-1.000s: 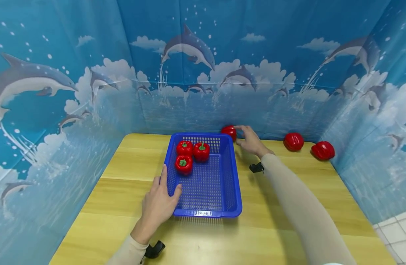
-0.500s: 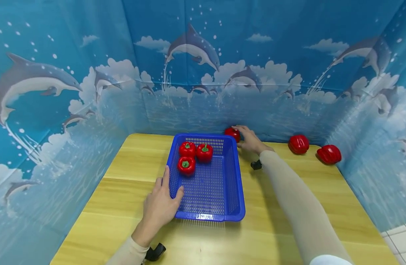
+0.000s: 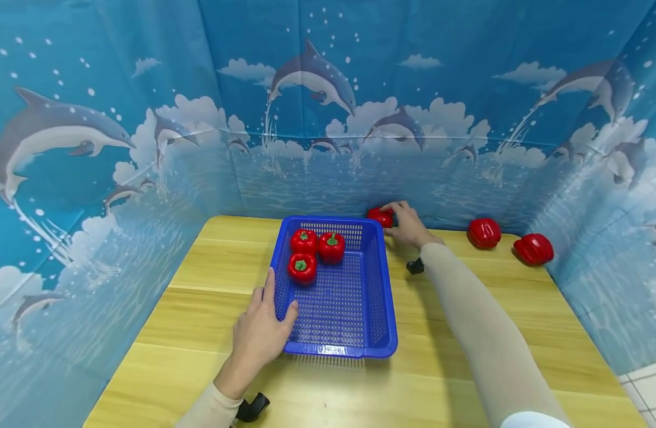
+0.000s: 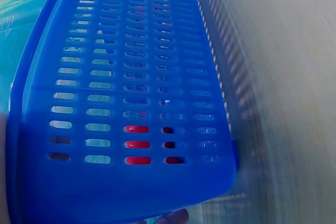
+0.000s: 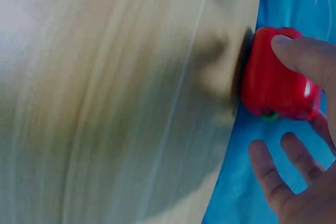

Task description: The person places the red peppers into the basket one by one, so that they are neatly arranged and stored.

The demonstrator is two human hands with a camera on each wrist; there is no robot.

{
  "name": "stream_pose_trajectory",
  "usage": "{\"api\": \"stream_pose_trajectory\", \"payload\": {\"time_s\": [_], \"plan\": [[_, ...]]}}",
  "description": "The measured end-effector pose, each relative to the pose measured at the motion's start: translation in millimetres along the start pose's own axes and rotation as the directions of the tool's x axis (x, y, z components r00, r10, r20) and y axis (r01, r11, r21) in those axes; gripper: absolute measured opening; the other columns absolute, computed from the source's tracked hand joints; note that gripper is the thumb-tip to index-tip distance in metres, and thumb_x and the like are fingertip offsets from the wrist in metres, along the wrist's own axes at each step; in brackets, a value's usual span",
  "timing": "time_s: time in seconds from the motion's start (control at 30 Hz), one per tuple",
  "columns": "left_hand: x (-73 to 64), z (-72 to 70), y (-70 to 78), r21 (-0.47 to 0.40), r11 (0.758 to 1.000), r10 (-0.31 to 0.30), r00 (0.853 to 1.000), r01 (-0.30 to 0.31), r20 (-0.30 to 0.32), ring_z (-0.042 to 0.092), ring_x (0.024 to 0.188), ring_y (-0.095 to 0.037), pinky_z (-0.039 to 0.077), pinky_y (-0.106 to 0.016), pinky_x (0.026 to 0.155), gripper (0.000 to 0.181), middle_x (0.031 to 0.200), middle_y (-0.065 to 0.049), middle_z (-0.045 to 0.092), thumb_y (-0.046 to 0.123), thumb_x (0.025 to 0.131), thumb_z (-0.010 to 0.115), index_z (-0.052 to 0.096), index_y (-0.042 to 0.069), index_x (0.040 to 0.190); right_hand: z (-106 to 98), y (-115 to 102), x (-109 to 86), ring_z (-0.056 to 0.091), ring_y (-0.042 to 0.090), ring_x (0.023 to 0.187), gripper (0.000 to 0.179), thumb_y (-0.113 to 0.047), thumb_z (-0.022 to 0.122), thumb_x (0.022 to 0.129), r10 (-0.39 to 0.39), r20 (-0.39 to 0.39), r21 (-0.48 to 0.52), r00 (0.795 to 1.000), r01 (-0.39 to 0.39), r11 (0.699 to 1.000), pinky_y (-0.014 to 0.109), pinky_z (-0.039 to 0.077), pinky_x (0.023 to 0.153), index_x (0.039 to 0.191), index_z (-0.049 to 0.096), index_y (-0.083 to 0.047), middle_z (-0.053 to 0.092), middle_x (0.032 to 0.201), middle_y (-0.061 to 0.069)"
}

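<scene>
My right hand [image 3: 410, 226] has its thumb and index finger on a red bell pepper [image 3: 380, 217] at the table's back edge. In the right wrist view the thumb lies across that pepper [image 5: 278, 80], its green stem end showing below; the other fingers stand away from it. My left hand [image 3: 261, 333] rests at the near left side of a blue plastic basket [image 3: 384, 297], index finger straight along the rim and thumb over the inside. Three red bell peppers sit in the basket's far left part, one [image 3: 302, 268] nearest the hand. The left wrist view shows the slotted basket wall [image 4: 131, 182].
Two more red bell peppers, one [image 3: 484, 233] at the back edge and one [image 3: 533, 249] farther right, lie on the wooden table [image 3: 162, 351]. A blue dolphin-print curtain [image 3: 328, 172] hangs right behind the table and along both sides.
The head view has shifted slightly, moving the scene right. The right hand's fingers have come farther over the pepper at the back edge, which has turned a little. The left hand stays at the basket.
</scene>
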State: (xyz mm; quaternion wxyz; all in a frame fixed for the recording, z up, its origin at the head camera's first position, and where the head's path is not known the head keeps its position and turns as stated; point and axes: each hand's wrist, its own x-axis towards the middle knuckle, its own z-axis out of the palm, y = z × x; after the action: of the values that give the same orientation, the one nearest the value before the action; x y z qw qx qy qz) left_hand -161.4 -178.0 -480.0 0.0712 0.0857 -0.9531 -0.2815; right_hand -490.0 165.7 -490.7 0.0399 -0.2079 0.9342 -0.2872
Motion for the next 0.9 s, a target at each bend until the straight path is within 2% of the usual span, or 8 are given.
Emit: {"api": "stream_pose_trajectory", "payload": {"time_s": [0.13, 0.27, 0.4, 0.5, 0.63, 0.73, 0.83, 0.9], "plan": [[-0.5, -0.3, 0.6, 0.0, 1.0, -0.003, 1.0, 0.003, 0.002, 0.06, 0.067, -0.024, 0.051, -0.032, 0.054, 0.099, 0.158, -0.028, 0.064, 0.048, 0.111, 0.073, 0.021, 0.014, 0.188, 3.1, -0.2, -1.8, 0.031, 0.06, 0.17, 0.056, -0.014, 0.079, 0.112, 0.009, -0.002, -0.019, 1.0, -0.009, 1.0, 0.077, 0.034, 0.138, 0.163, 0.056, -0.007, 0.033, 0.185, 0.029], [-1.7, -0.6, 0.3, 0.001, 1.0, -0.007, 1.0, 0.007, 0.005, 0.062, 0.07, -0.025, 0.052, -0.033, 0.055, 0.098, 0.158, -0.027, 0.064, 0.047, 0.111, 0.072, 0.021, 0.014, 0.188, 6.5, 0.3, -4.2, 0.039, 0.058, 0.165, 0.048, -0.015, 0.081, 0.111, 0.015, -0.041, -0.024, 0.999, -0.016, 1.0, 0.074, 0.039, 0.135, 0.154, 0.06, -0.006, 0.038, 0.182, 0.028], [-2.0, -0.5, 0.3, 0.005, 1.0, -0.003, 1.0, 0.003, 0.0, 0.062, 0.071, -0.026, 0.052, -0.033, 0.055, 0.097, 0.157, -0.027, 0.064, 0.048, 0.112, 0.072, 0.022, 0.014, 0.188, 5.9, 2.4, -8.8, 0.051, 0.055, 0.145, 0.034, -0.014, 0.085, 0.108, 0.005, -0.122, -0.038, 0.992, -0.01, 0.999, 0.071, 0.046, 0.125, 0.135, 0.065, -0.005, 0.047, 0.168, 0.028], [-1.5, 0.6, 0.4, 0.005, 1.0, 0.001, 1.0, -0.001, -0.002, 0.061, 0.07, -0.025, 0.05, -0.033, 0.054, 0.097, 0.157, -0.027, 0.064, 0.048, 0.112, 0.072, 0.022, 0.014, 0.188, 4.6, 6.3, -12.3, 0.054, 0.05, 0.13, 0.035, -0.012, 0.087, 0.106, 0.004, -0.163, -0.035, 0.987, -0.01, 0.999, 0.068, 0.049, 0.116, 0.129, 0.062, -0.003, 0.052, 0.157, 0.028], [-0.6, 1.4, 0.7, 0.003, 1.0, 0.002, 1.0, -0.002, -0.005, 0.06, 0.067, -0.025, 0.049, -0.032, 0.054, 0.098, 0.157, -0.027, 0.064, 0.049, 0.111, 0.072, 0.022, 0.014, 0.188, 3.8, 9.7, -16.0, 0.057, 0.047, 0.126, 0.058, -0.012, 0.088, 0.106, 0.01, -0.177, -0.007, 0.984, -0.011, 1.0, 0.066, 0.053, 0.115, 0.151, 0.054, 0.002, 0.051, 0.156, 0.031], [-0.1, 1.9, 0.9, 0.001, 1.0, 0.001, 1.0, -0.001, -0.006, 0.06, 0.067, -0.025, 0.049, -0.032, 0.053, 0.099, 0.157, -0.027, 0.064, 0.049, 0.111, 0.072, 0.021, 0.014, 0.188, 4.6, 12.0, -18.5, 0.059, 0.051, 0.135, 0.076, -0.013, 0.086, 0.107, 0.033, -0.172, 0.013, 0.985, -0.032, 0.999, 0.066, 0.055, 0.12, 0.168, 0.044, 0.006, 0.043, 0.165, 0.037], [0.0, 1.8, 1.4, -0.001, 1.0, 0.0, 1.0, 0.0, -0.006, 0.059, 0.066, -0.025, 0.048, -0.032, 0.053, 0.099, 0.157, -0.027, 0.064, 0.049, 0.111, 0.072, 0.021, 0.014, 0.188, 6.4, 15.0, -21.8, 0.056, 0.055, 0.144, 0.08, -0.016, 0.084, 0.109, 0.074, -0.164, 0.031, 0.984, -0.07, 0.997, 0.068, 0.056, 0.123, 0.172, 0.041, 0.006, 0.034, 0.171, 0.04], [0.0, 2.4, 1.5, -0.001, 1.0, 0.002, 1.0, -0.002, -0.009, 0.059, 0.066, -0.025, 0.048, -0.032, 0.053, 0.099, 0.158, -0.027, 0.064, 0.049, 0.111, 0.073, 0.021, 0.014, 0.188, 7.8, 18.0, -24.3, 0.057, 0.055, 0.143, 0.079, -0.019, 0.083, 0.11, 0.096, -0.162, 0.046, 0.982, -0.09, 0.995, 0.068, 0.057, 0.122, 0.172, 0.041, 0.006, 0.031, 0.172, 0.04]]}}
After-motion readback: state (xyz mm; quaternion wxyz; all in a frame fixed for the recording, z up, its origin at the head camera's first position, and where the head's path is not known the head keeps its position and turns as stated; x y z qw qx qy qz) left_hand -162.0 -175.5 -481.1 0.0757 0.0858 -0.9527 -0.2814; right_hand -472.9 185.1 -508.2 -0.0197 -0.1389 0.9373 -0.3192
